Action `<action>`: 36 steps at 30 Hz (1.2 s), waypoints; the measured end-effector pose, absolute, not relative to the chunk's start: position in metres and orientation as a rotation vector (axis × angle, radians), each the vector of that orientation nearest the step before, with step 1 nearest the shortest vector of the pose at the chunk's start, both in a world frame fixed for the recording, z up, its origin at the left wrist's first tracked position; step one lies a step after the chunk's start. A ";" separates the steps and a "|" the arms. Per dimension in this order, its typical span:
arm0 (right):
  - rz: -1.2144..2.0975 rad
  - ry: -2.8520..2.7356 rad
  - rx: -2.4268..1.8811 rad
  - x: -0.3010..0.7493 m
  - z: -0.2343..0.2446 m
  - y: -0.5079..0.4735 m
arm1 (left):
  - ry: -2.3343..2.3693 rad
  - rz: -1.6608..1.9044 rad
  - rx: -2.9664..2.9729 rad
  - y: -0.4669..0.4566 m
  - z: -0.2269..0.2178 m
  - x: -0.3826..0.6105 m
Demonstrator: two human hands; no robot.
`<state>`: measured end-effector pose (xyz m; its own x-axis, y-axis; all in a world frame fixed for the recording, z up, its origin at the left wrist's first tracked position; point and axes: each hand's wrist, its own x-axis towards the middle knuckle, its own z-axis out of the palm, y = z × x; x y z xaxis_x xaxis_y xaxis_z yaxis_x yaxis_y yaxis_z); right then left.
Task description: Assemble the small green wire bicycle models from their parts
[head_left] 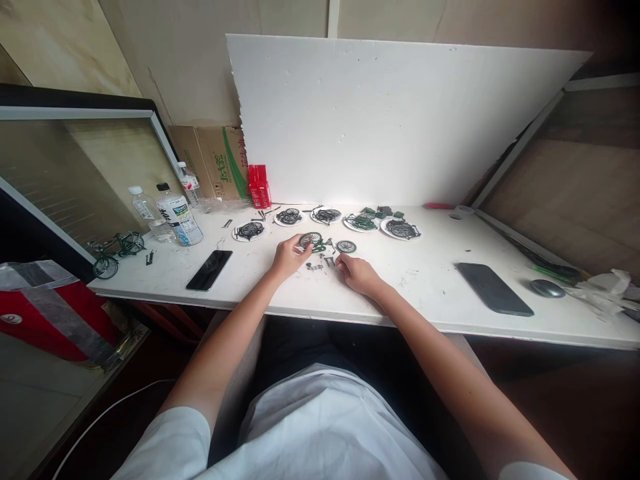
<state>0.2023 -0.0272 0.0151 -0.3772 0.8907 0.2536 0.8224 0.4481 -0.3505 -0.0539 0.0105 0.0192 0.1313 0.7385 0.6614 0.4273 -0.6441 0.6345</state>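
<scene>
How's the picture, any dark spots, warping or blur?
Head view: white desk bright, deep shadow beneath; head view: right forearm widened toward the corner, suggesting lens stretch; head view: crumpled white material at the right edge smeared, small parts by the right hand short on detail.

Loose parts [315,267] too small, indistinct

Green Chinese characters, of which the first two look like 北大, stand on the cardboard box [206,160] at the far left, with smaller green lettering by them too tiny to read and red characters at its right edge, partly hidden. The small red box [259,187] beside it bears pale print, and the black-capped bottle [183,221] a blue-and-white label, both illegible; the red bag [53,327], near left, shows a round white sign.
</scene>
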 end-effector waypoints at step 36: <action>0.371 -2.049 -1.169 0.210 0.017 -0.027 | 1.212 1.905 1.779 0.007 0.038 -0.059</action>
<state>0.2104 -0.0265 0.0169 -0.3148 0.8328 0.4554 0.6199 0.5437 -0.5657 -0.0593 0.0069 0.0379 -0.2120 0.6876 0.6945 0.3376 -0.6153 0.7123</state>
